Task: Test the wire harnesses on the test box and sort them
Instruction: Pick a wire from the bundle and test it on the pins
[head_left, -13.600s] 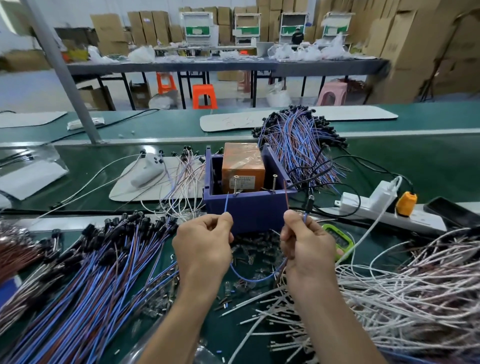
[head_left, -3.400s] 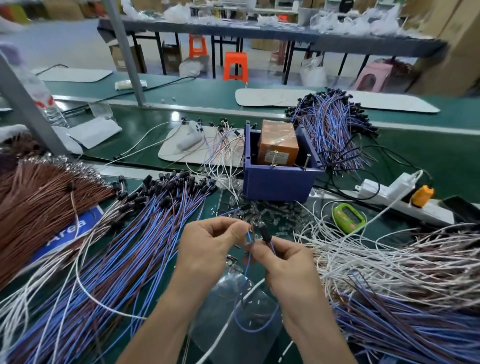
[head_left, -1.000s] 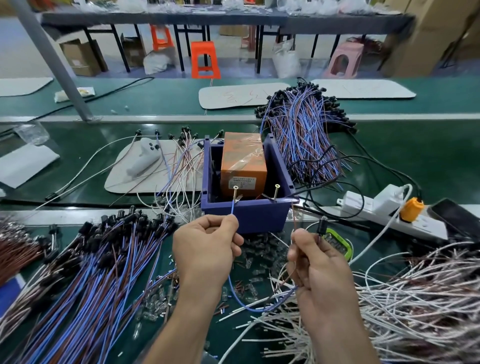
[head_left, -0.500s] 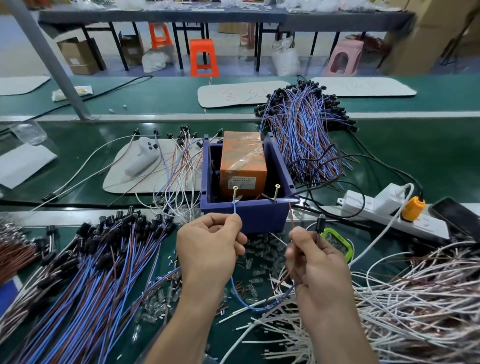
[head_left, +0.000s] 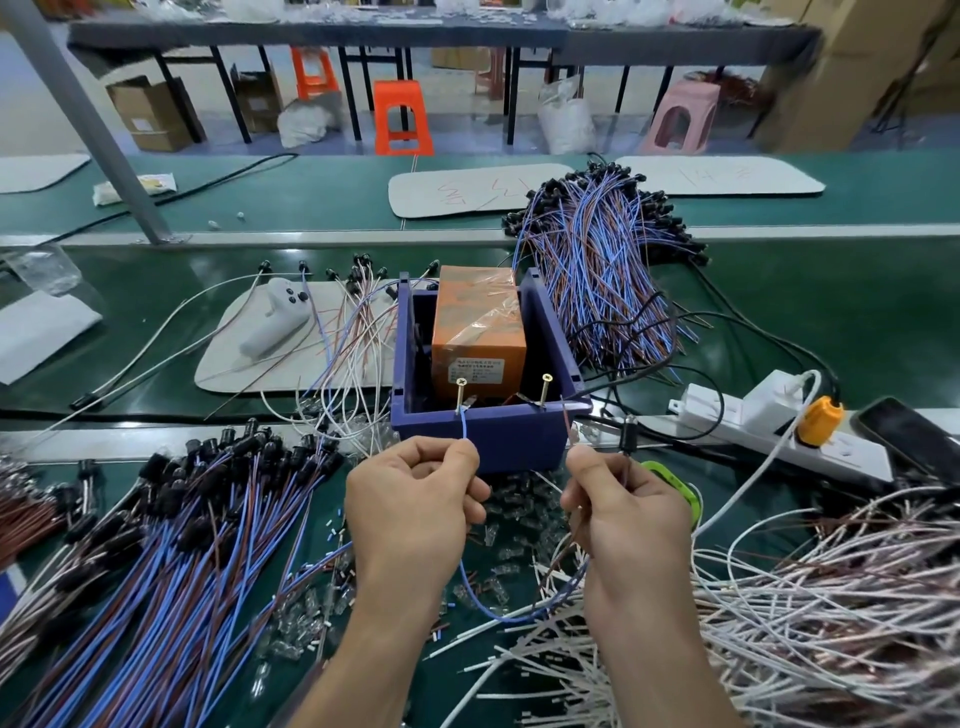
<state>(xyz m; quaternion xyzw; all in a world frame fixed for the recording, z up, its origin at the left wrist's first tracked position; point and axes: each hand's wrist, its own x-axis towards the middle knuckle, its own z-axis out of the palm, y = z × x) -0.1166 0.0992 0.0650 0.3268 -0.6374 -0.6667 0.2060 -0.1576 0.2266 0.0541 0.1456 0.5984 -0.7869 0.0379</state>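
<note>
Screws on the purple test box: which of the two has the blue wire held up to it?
The left screw, above the left hand: the blue wire reaches its shaft. The right screw has none.

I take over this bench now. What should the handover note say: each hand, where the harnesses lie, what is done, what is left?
Left hand pinches the blue lead, its tip at the left screw of the purple test box.
Right hand pinches the brown lead; its tip stands near the box's front right corner, short of the right screw.
Blue-brown harnesses: front left pile and rear pile behind the box; white wires at right.
Done: one lead placed. Left: bring the brown lead to the right screw, then sort; which pile is tested, I cannot tell.
</note>
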